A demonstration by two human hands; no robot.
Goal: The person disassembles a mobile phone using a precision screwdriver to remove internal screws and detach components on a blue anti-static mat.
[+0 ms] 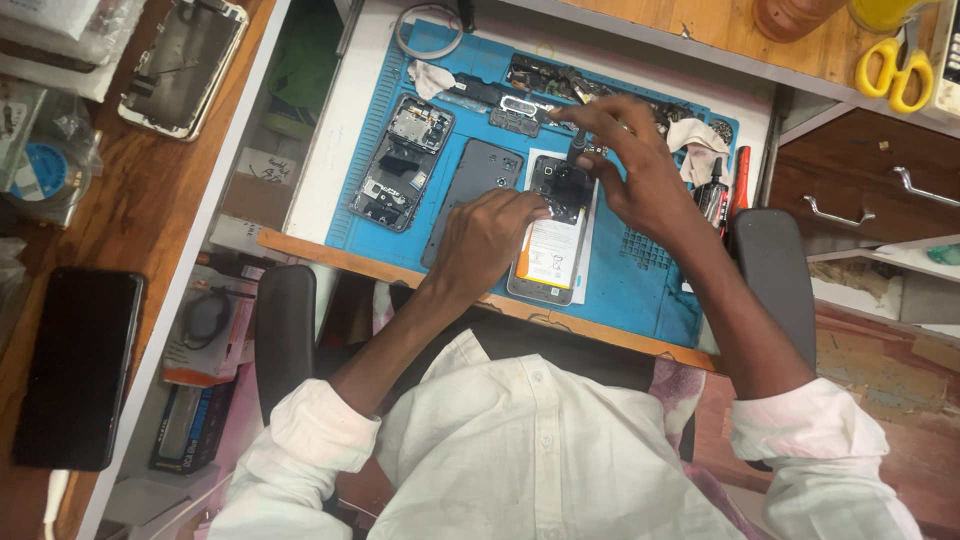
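On the blue mat (pixel 650 290), near the middle, lies an opened phone (pixel 550 235) with its battery showing. My left hand (pixel 487 235) presses flat on its left edge, pinning it; my right hand (pixel 640 170) pinches a small screwdriver (pixel 577 150) upright over the phone's far end (probably working a screw). Next calls for steady, straight turning.

So the bench is a white worktop (pixel 322 170) with a wooden front edge, and most of it is covered by a blue repair mat (pixel 640 285). On the mat: an opened phone (pixel 550 235) with its pale battery showing, a dark back cover (pixel 478 185) just left of it, a stripped phone frame (pixel 402 162) further left, loose black parts along the top edge, and a couple of white cloths (pixel 697 134).
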